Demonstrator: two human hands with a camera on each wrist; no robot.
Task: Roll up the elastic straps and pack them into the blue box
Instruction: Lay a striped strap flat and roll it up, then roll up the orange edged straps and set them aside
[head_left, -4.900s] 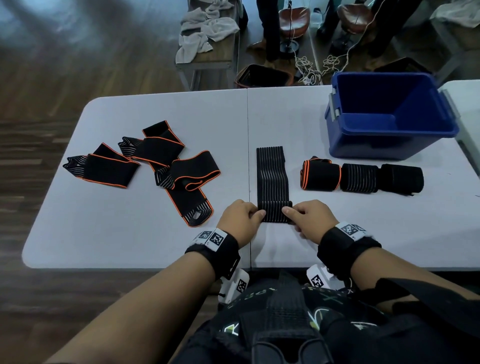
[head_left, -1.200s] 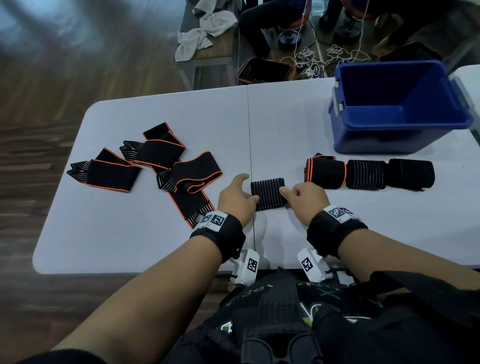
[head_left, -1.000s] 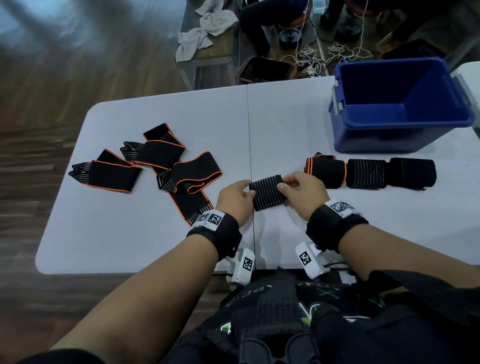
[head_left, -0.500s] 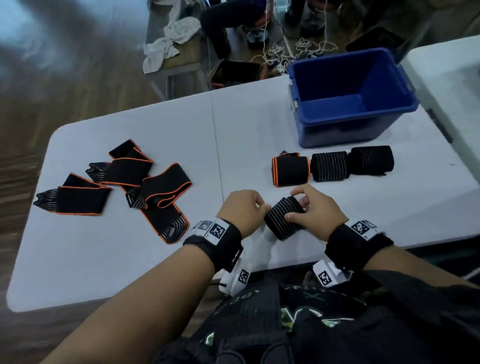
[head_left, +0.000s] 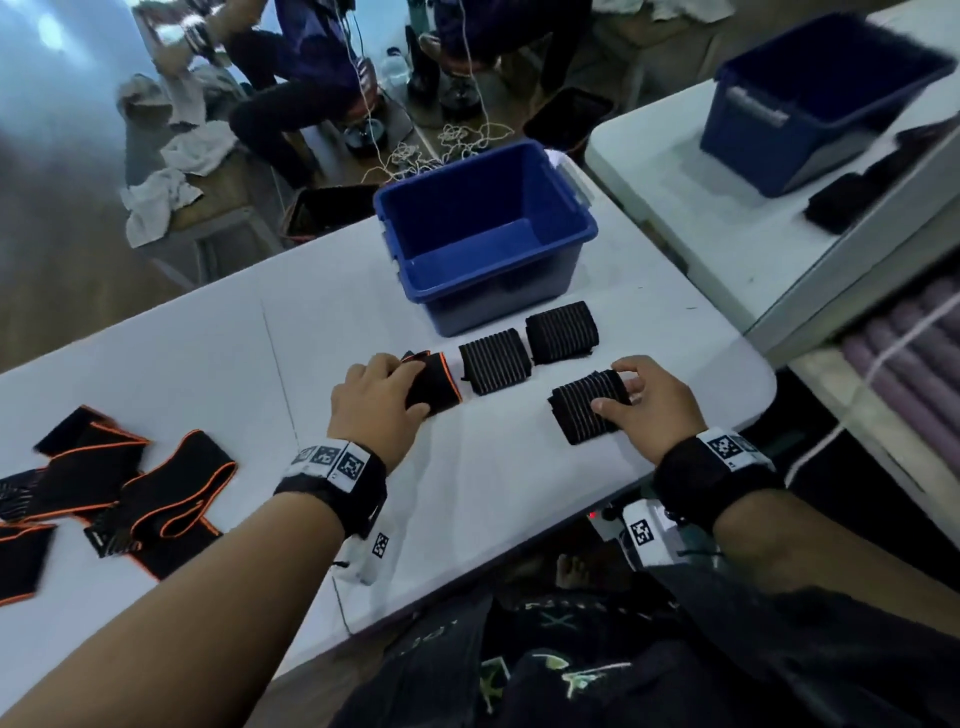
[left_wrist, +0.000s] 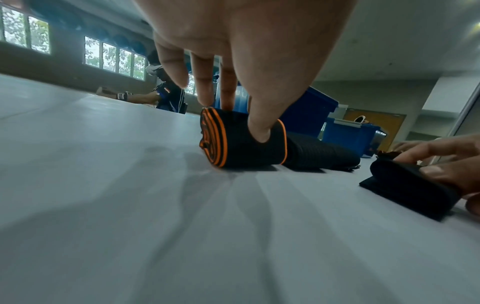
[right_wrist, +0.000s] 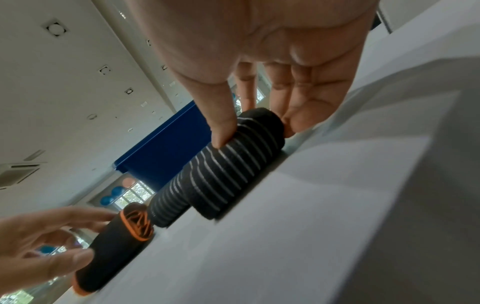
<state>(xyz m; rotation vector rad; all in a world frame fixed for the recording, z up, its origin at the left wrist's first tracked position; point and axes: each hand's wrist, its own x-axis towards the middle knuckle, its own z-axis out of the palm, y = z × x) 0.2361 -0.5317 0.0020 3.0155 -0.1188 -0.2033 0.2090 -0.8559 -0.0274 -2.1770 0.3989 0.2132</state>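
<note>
The empty blue box (head_left: 483, 234) stands at the table's far side. In front of it lie three rolled straps in a row: an orange-edged roll (head_left: 436, 387), a striped roll (head_left: 493, 361) and a black roll (head_left: 561, 332). My left hand (head_left: 415, 388) grips the orange-edged roll (left_wrist: 244, 142) between thumb and fingers (left_wrist: 226, 98). My right hand (head_left: 610, 388) pinches a freshly rolled striped strap (head_left: 584, 413) on the table near the front right edge; the right wrist view shows the thumb (right_wrist: 223, 127) on this roll (right_wrist: 233, 164). Several unrolled orange-edged straps (head_left: 130, 488) lie at the left.
A second white table (head_left: 753, 208) stands to the right with another blue box (head_left: 810, 104) and dark straps. People sit beyond the table among loose cables. A bench with white towels (head_left: 171, 176) is at the back left. The table's front edge runs just under my wrists.
Both hands were finishing one striped roll. Now the right hand alone holds it, further right on the table. The left hand has moved onto the orange-edged roll. The view has swung right.
</note>
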